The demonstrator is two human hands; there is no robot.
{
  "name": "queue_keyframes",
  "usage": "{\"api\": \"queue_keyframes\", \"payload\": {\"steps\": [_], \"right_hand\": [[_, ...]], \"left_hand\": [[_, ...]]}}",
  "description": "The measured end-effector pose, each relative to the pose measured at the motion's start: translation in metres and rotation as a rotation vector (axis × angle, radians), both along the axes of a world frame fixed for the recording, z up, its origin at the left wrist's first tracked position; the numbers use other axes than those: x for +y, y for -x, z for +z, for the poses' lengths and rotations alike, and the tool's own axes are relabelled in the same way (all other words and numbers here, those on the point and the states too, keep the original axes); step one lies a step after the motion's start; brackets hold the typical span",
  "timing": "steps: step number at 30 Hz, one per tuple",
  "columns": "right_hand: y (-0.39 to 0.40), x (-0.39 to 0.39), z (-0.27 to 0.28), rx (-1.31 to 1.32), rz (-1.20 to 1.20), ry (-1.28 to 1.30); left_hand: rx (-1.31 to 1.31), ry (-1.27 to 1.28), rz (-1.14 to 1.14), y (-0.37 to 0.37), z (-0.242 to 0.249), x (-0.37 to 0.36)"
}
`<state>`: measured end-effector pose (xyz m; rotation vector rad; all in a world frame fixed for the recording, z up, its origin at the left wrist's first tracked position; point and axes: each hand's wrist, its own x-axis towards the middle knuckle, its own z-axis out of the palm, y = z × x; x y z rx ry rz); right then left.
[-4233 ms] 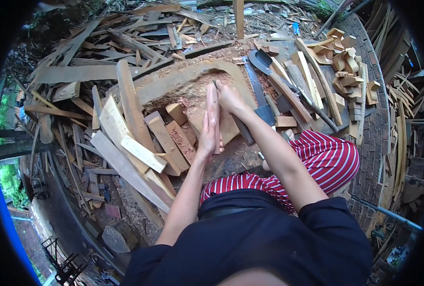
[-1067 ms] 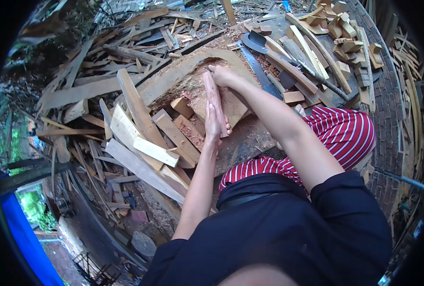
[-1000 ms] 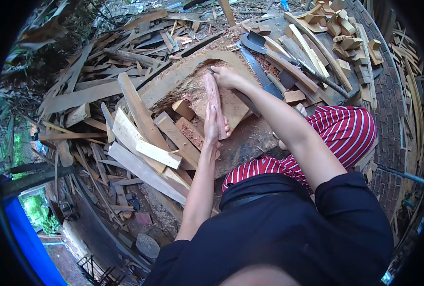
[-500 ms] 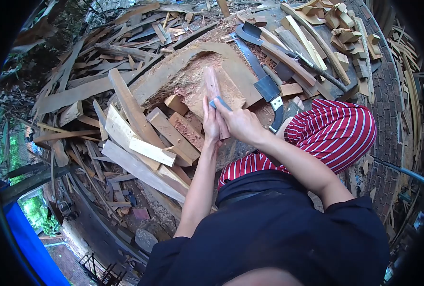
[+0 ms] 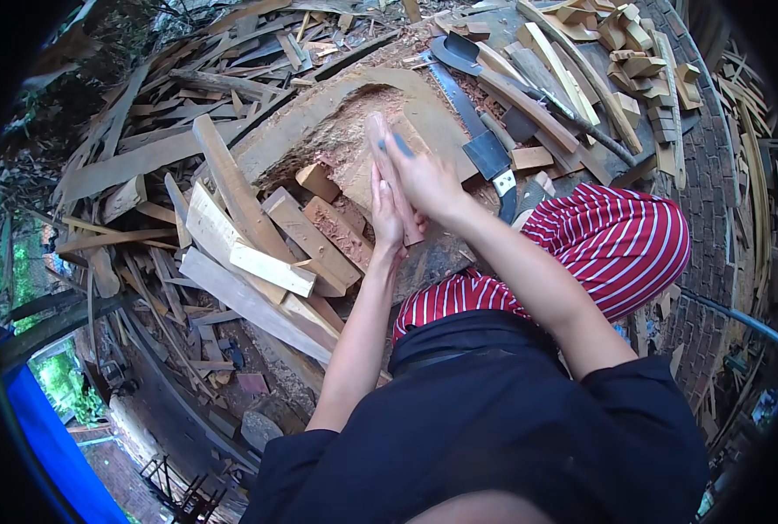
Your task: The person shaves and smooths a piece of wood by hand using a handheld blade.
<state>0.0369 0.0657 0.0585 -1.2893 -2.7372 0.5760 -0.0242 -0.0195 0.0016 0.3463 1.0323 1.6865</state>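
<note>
A reddish piece of wood (image 5: 377, 131) slants over a wooden block (image 5: 417, 131) on the hollowed plank. My left hand (image 5: 387, 214) is closed round the wood's lower part, on its left side. Farther up, my right hand (image 5: 428, 183) presses a small blue-grey piece (image 5: 402, 145) against the wood; motion blurs the fingers. What the blue-grey piece is cannot be made out. Right of the hands lie a saw (image 5: 452, 96) and a dark sheath with a curved black-and-white handle (image 5: 505, 188).
Cut wood blocks (image 5: 314, 240) and pale offcuts (image 5: 271, 268) lie left of the hands. A curved dark blade (image 5: 457, 54) rests beyond the saw. Stacked blocks (image 5: 638, 65) stand at the upper right. My knee in striped cloth (image 5: 625, 236) is at the right.
My right hand has slid up and away along the wood with the blue-grey piece. The wood's upper end has shifted slightly left and up. My left hand still holds it.
</note>
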Motion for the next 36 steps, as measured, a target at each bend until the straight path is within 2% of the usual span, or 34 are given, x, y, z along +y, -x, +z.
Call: {"api": "queue_keyframes", "payload": {"steps": [3,5,7,8,9,10,11,13,14,15,18,19,20,21,23,26,28,29,30,31,32,35,36], "right_hand": [[0.014,0.018,0.005,0.031,-0.041,0.091],[-0.004,-0.005,0.014,-0.003,-0.014,0.078],[-0.015,-0.020,0.014,-0.002,0.014,0.069],[-0.017,-0.023,0.014,-0.002,0.026,0.041],[-0.019,-0.026,0.017,-0.003,0.037,0.016],[-0.008,-0.010,0.030,-0.053,-0.014,0.212],[0.000,0.005,0.026,-0.053,-0.008,0.208],[0.014,0.024,0.012,-0.060,-0.036,0.264],[0.008,0.018,0.006,0.016,-0.016,0.085],[-0.001,0.008,0.009,0.016,-0.012,0.075],[-0.021,-0.022,0.021,-0.038,0.013,0.100],[-0.020,-0.021,0.022,-0.047,0.014,0.114],[-0.015,-0.014,0.021,-0.024,0.014,0.186],[-0.009,-0.006,0.022,0.003,0.014,0.246],[-0.007,-0.005,0.014,-0.004,0.049,0.133],[-0.011,-0.021,0.018,-0.034,0.018,0.069],[-0.010,-0.021,0.019,-0.024,0.028,0.072],[-0.012,-0.022,0.019,-0.022,0.038,0.076],[-0.006,-0.010,0.020,0.008,-0.021,0.206],[0.000,0.008,0.012,0.008,-0.019,0.205],[0.009,0.025,-0.001,0.022,-0.040,0.188],[0.004,0.015,-0.005,0.065,-0.048,0.104],[-0.006,-0.002,0.006,0.010,-0.022,0.116]], "left_hand": [[-0.150,0.196,-0.106,0.004,0.019,-0.002],[-0.085,0.139,-0.127,0.004,-0.003,0.005],[-0.708,0.031,0.342,0.003,-0.030,0.021],[-0.625,0.058,0.326,0.003,-0.046,0.021],[-0.630,0.071,0.333,0.001,-0.032,0.010],[-0.346,0.122,0.106,0.000,-0.002,0.001],[-0.058,0.161,-0.118,0.001,0.016,-0.001],[-0.099,0.148,-0.117,0.004,0.016,-0.002],[-0.059,0.190,-0.130,0.004,0.016,-0.002],[-0.021,0.228,-0.143,0.003,0.014,0.000],[0.084,0.100,-0.033,-0.001,-0.006,0.008],[0.133,0.056,0.045,-0.003,0.009,0.009],[0.019,0.205,-0.134,0.002,0.027,0.001],[0.017,0.202,-0.133,0.005,0.035,0.004],[-0.008,0.155,-0.059,0.005,0.041,0.011],[0.130,0.068,0.002,0.009,-0.010,0.012],[0.287,0.015,0.091,0.007,-0.023,0.017],[0.278,0.024,0.094,0.004,-0.030,0.010],[0.132,0.111,-0.033,0.005,-0.004,0.003],[-0.006,0.187,-0.156,0.008,0.015,0.003],[-0.085,0.203,-0.088,0.005,0.021,0.007],[-0.005,0.262,-0.131,0.009,0.015,0.005],[0.031,0.187,-0.121,0.009,0.016,0.005]]}}
